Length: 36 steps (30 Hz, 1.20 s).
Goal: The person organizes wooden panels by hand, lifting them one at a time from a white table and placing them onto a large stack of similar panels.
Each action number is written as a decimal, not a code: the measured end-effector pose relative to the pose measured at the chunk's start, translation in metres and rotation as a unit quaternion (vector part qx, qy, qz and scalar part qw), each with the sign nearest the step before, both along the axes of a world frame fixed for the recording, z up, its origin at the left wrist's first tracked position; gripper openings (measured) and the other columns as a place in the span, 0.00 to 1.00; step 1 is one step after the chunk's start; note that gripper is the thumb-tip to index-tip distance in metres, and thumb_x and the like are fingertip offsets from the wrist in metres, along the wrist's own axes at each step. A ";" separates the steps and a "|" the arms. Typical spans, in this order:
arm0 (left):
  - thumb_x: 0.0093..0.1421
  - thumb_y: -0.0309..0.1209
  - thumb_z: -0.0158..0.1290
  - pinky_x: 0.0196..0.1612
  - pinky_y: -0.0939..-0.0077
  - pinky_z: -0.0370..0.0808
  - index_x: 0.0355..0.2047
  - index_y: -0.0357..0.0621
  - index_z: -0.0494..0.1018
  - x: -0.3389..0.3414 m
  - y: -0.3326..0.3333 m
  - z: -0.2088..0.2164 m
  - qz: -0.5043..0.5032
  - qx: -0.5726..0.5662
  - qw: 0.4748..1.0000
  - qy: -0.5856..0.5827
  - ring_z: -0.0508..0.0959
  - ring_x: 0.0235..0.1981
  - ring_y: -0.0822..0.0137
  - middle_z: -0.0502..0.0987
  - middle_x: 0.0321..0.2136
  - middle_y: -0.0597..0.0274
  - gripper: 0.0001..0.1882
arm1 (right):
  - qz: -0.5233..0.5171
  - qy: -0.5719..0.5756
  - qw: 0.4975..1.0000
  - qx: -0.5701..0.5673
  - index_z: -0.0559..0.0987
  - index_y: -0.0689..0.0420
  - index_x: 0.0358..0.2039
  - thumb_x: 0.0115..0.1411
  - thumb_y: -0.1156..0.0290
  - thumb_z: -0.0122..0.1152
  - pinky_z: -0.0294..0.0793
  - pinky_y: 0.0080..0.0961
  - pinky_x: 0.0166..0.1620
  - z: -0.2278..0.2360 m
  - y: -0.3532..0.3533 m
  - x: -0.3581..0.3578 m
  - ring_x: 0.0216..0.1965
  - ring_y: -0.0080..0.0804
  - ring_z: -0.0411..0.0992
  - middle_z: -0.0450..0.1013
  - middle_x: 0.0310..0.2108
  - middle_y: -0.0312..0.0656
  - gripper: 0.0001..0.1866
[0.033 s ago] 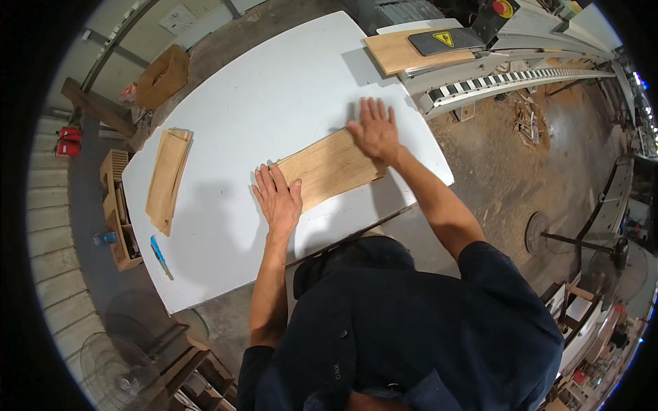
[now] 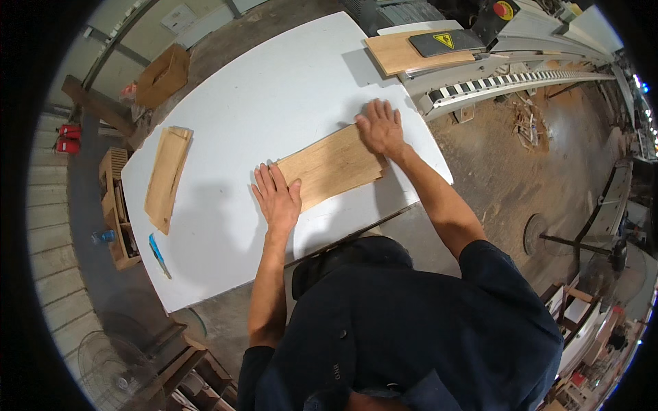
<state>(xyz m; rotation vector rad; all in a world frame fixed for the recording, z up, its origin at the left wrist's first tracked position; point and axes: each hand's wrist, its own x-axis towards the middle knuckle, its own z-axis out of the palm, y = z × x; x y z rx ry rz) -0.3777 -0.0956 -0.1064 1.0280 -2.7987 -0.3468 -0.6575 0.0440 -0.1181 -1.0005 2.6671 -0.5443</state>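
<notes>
The thin wood boards [image 2: 329, 166] were stacked on the white table [image 2: 233, 123]. Their left end was touched by the left hand [image 2: 277, 196] and their right end by the right hand [image 2: 382, 133], with the fingers of both hands spread a little apart

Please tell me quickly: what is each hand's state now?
Left hand: open, at the left end of the boards.
Right hand: open, at their right end.
</notes>
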 end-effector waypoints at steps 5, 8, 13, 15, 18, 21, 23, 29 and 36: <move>0.67 0.47 0.44 0.70 0.43 0.38 0.68 0.34 0.50 -0.003 -0.002 0.003 0.001 0.000 1.000 0.012 0.42 0.71 0.40 0.46 0.69 0.36 0.38 | -0.069 0.125 0.977 -0.161 0.69 0.65 0.55 0.68 0.51 0.46 0.57 0.50 0.62 -0.042 0.038 -0.037 0.62 0.51 0.61 0.65 0.59 0.55 0.29; 0.66 0.46 0.47 0.70 0.43 0.38 0.67 0.33 0.51 0.007 0.007 0.013 0.024 -0.007 0.998 0.061 0.41 0.71 0.40 0.46 0.69 0.36 0.38 | -0.159 -0.064 0.930 -0.325 0.75 0.64 0.41 0.66 0.54 0.55 0.69 0.43 0.51 -0.026 0.039 -0.044 0.47 0.43 0.72 0.75 0.45 0.50 0.22; 0.64 0.40 0.51 0.69 0.43 0.44 0.64 0.33 0.58 0.026 0.017 0.026 0.003 -0.006 0.992 0.126 0.49 0.69 0.38 0.51 0.67 0.35 0.34 | -0.333 -0.514 0.580 -0.537 0.74 0.57 0.35 0.62 0.50 0.62 0.70 0.24 0.39 0.023 -0.007 -0.078 0.35 0.27 0.70 0.74 0.35 0.38 0.21; 0.64 0.40 0.52 0.69 0.42 0.45 0.63 0.32 0.59 0.022 0.023 0.037 -0.007 0.017 0.991 0.131 0.52 0.67 0.38 0.54 0.65 0.35 0.33 | -0.335 -0.549 0.516 -0.566 0.74 0.57 0.38 0.63 0.51 0.62 0.70 0.23 0.38 0.030 -0.022 -0.099 0.35 0.27 0.70 0.74 0.35 0.36 0.20; 0.64 0.39 0.52 0.69 0.43 0.47 0.62 0.32 0.61 0.009 0.031 0.050 -0.030 0.072 0.986 0.149 0.55 0.66 0.38 0.57 0.64 0.35 0.31 | -0.314 -0.580 0.444 -0.607 0.74 0.56 0.40 0.64 0.55 0.61 0.71 0.23 0.38 0.024 -0.031 -0.123 0.35 0.27 0.70 0.74 0.36 0.35 0.17; 0.64 0.39 0.53 0.65 0.50 0.58 0.61 0.33 0.63 -0.018 0.043 0.067 -0.042 0.159 0.967 0.195 0.63 0.62 0.39 0.63 0.60 0.34 0.31 | -0.300 -0.616 0.408 -0.603 0.75 0.56 0.37 0.64 0.68 0.60 0.72 0.25 0.35 -0.005 -0.010 -0.142 0.33 0.28 0.70 0.74 0.33 0.37 0.06; 0.64 0.39 0.54 0.62 0.55 0.63 0.62 0.33 0.62 -0.027 0.044 0.067 -0.044 0.207 0.954 0.210 0.67 0.59 0.42 0.66 0.58 0.36 0.31 | -0.283 -0.571 0.514 -0.574 0.75 0.56 0.35 0.65 0.69 0.59 0.73 0.24 0.35 -0.010 -0.002 -0.113 0.32 0.27 0.72 0.74 0.31 0.37 0.05; 0.65 0.37 0.56 0.49 0.78 0.71 0.69 0.33 0.47 -0.049 0.044 0.061 0.076 0.569 0.733 0.365 0.73 0.47 0.73 0.75 0.51 0.57 0.41 | -0.278 -0.579 0.562 -0.521 0.78 0.58 0.33 0.60 0.73 0.64 0.73 0.25 0.32 0.046 0.010 0.088 0.26 0.27 0.71 0.75 0.28 0.36 0.04; 0.64 0.27 0.54 0.35 0.82 0.71 0.64 0.36 0.59 0.001 0.017 0.046 0.133 0.588 0.674 0.427 0.74 0.33 0.77 0.77 0.42 0.62 0.29 | -0.238 -0.681 0.544 -0.429 0.80 0.58 0.34 0.61 0.72 0.66 0.77 0.24 0.41 0.037 0.011 0.217 0.35 0.24 0.75 0.78 0.34 0.36 0.05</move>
